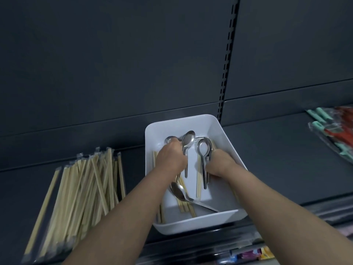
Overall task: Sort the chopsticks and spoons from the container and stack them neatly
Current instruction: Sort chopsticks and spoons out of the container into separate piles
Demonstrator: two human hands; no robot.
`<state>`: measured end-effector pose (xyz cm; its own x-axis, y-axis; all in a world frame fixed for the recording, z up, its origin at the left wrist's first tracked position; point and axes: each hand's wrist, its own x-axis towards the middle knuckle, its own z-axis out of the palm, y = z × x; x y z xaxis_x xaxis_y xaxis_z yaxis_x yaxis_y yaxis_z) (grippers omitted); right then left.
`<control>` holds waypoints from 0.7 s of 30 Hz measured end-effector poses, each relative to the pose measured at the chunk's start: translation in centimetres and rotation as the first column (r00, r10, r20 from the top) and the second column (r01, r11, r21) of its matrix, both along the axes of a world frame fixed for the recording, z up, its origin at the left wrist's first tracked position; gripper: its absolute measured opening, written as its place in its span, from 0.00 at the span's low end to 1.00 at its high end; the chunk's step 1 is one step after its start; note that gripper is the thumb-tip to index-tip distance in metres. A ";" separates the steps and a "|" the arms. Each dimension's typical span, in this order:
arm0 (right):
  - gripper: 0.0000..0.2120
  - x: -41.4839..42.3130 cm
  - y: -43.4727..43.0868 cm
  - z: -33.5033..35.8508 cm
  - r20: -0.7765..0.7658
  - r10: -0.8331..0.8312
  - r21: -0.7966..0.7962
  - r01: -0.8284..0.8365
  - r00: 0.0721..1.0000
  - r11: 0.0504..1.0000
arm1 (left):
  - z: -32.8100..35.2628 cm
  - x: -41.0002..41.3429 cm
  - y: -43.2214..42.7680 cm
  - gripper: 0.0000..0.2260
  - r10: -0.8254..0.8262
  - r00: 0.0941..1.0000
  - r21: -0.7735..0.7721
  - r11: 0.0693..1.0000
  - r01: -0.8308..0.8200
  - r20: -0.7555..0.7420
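Midway, seemingly: gripping shiny steel spoons [188,139] in left hand [172,156] and right hand [219,163] inside the white rectangular plastic container [191,224] at the dark shelf [277,159] front edge, wrapped pale wooden chopsticks [82,186] heaped at its left, more left inside.

One container [225,142], at least four spoons [188,139], chopsticks [86,184] beyond counting

Dim light around me, my white tray [191,225] brightest, glints on the spoons [188,139], blurry bowed edges.
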<state>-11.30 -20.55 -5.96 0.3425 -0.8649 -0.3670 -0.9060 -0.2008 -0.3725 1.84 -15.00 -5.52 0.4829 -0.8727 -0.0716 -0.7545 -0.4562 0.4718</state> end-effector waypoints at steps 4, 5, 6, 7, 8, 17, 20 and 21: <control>0.07 0.2 -0.4 -0.3 0.098 -0.060 0.095 0.051 0.993 0.994 | -0.3 0.0 -0.1 0.13 -0.002 1.000 0.026 1.000 0.003 -0.025; 0.06 0.2 -0.5 -0.4 0.109 -0.057 0.108 0.045 0.992 0.993 | -0.4 0.0 -0.3 0.12 0.003 0.999 0.037 0.999 -0.002 -0.033; 0.06 0.0 -0.4 -0.4 0.115 -0.040 0.116 0.027 0.993 0.993 | -0.6 -0.1 -0.5 0.10 0.008 0.999 0.051 0.999 -0.006 -0.042; 0.05 0.0 -0.3 -0.4 0.115 -0.019 0.124 0.005 0.993 0.992 | -0.8 -0.2 -0.8 0.08 0.012 0.999 0.069 0.998 -0.009 -0.052; 0.05 -0.1 -0.2 -0.4 0.109 0.008 0.126 -0.022 0.994 0.992 | -1.0 -0.3 -1.0 0.07 0.012 0.998 0.090 0.996 -0.007 -0.061; 0.17 -0.1 -0.2 0.2 0.121 -0.064 -0.009 0.065 0.991 0.998 | -2.2 -0.1 -1.0 0.07 0.048 0.997 0.084 0.996 -0.044 -0.053; 0.18 0.2 0.2 0.0 0.092 -0.053 0.018 0.052 0.994 0.998 | -1.9 0.0 -1.1 0.09 0.091 0.994 0.044 0.995 -0.088 -0.068; 0.18 0.3 0.4 -0.2 0.080 -0.029 0.030 0.027 0.996 0.999 | -1.9 0.0 -1.1 0.10 0.093 0.993 0.041 0.995 -0.091 -0.068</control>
